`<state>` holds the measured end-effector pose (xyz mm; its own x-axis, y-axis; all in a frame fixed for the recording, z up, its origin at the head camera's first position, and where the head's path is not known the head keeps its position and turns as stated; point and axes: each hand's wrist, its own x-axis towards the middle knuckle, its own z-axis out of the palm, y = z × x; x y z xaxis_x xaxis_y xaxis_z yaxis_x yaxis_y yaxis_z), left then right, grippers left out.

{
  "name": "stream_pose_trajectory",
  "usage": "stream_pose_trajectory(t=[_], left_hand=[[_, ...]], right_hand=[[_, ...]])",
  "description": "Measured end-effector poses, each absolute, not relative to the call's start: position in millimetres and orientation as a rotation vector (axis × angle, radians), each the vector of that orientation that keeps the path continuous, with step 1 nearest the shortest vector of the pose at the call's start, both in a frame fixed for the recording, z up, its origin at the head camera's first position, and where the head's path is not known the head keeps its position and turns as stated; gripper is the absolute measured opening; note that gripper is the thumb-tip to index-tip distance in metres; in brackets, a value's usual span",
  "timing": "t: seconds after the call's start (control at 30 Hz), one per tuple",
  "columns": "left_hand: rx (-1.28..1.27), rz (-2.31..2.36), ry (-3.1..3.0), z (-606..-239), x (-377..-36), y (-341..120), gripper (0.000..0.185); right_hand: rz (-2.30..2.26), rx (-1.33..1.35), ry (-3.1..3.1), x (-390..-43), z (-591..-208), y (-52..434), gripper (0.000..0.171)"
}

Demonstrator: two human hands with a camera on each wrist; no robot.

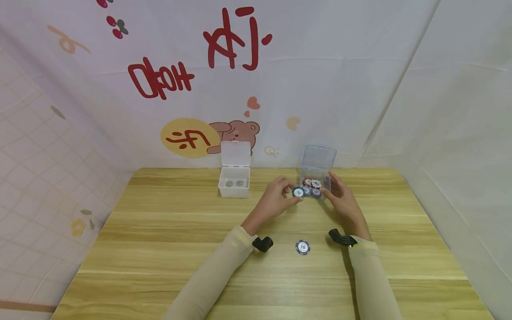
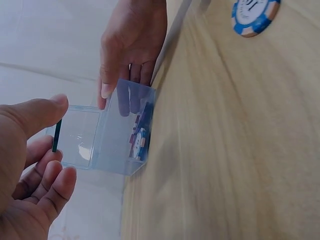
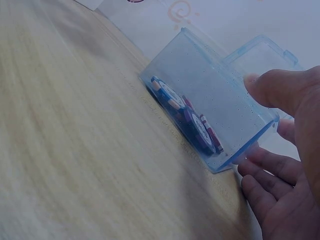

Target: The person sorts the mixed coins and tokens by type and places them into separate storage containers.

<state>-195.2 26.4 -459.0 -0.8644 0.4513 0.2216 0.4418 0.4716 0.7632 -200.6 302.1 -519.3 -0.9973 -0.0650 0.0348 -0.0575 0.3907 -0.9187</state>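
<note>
On the left of the desk (image 1: pixel 168 249) a white box (image 1: pixel 234 182) stands open with two pieces inside. The left hand (image 1: pixel 276 199) pinches a dark chip (image 1: pixel 298 192) in a narrow grip, just beside the blue box (image 1: pixel 316 178) — open, lid up, chips (image 3: pixel 185 117) already in it. The right hand (image 1: pixel 342 200) steadies that box with relaxed fingers on its side. A lone chip (image 1: pixel 302 247) lies nearer the person. Risk, as I judge it: a slack pinch could drop the chip outside the wall.
</note>
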Motion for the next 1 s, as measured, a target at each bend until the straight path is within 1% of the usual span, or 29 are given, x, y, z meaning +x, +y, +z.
stream_pose_trajectory(t=[0.47,0.7,1.0], left_hand=[[0.847,1.389,2.709,-455.2,-210.3,39.8,0.038],[0.847,1.379,2.719,-456.2,-218.1,45.6,0.034],[0.846,1.364,2.737,-460.1,-228.1,53.7,0.038]], right_hand=[[-1.732,-0.111,2.611,-199.6,-519.2,303.9,0.081],[-1.724,-0.118,2.608,-200.3,-519.0,303.1,0.081],[-1.719,-0.127,2.612,-199.4,-518.3,302.6,0.08]])
